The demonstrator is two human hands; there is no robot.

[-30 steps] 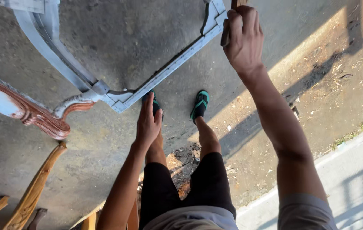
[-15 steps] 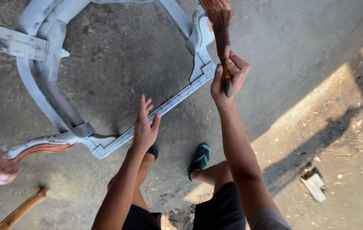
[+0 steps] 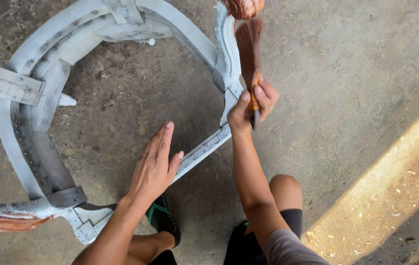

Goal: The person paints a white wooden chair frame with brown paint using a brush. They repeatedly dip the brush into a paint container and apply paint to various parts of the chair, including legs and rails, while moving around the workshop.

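Note:
A grey-primed wooden chair frame (image 3: 32, 147) lies upturned on the concrete floor, its seat ring open in the middle. My left hand (image 3: 156, 164) rests flat, fingers apart, against the front rail (image 3: 204, 146) of the frame. My right hand (image 3: 251, 105) grips the handle of a paintbrush (image 3: 250, 54) with reddish-brown bristles pointing up along the frame's corner upright (image 3: 225, 54). A reddish-brown stained leg end (image 3: 241, 7) shows at the top edge, just above the bristles.
Another stained leg (image 3: 8, 223) of the frame juts out at lower left. My feet in green-and-black sandals (image 3: 163, 221) stand under the frame. A sunlit patch with wood chips (image 3: 396, 196) lies at lower right.
The view has closed in on the frame. My left hand slid right along the front rail. My right hand with the brush came down beside the corner upright.

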